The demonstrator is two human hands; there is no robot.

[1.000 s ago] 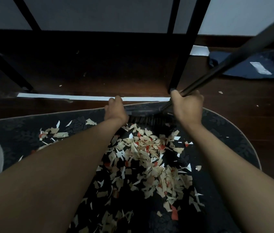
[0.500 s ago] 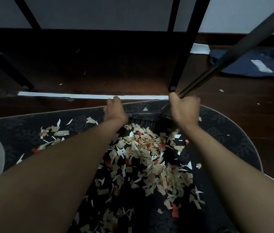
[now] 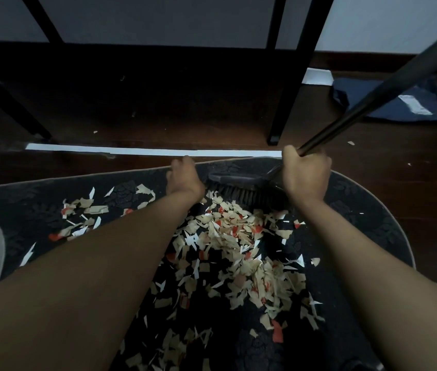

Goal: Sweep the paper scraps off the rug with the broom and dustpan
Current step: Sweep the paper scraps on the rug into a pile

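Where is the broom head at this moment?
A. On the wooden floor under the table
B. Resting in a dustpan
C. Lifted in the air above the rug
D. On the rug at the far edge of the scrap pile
D: the broom head sits on the rug with its bristles at the far edge of the paper scraps, while the right hand grips the handle just above it.
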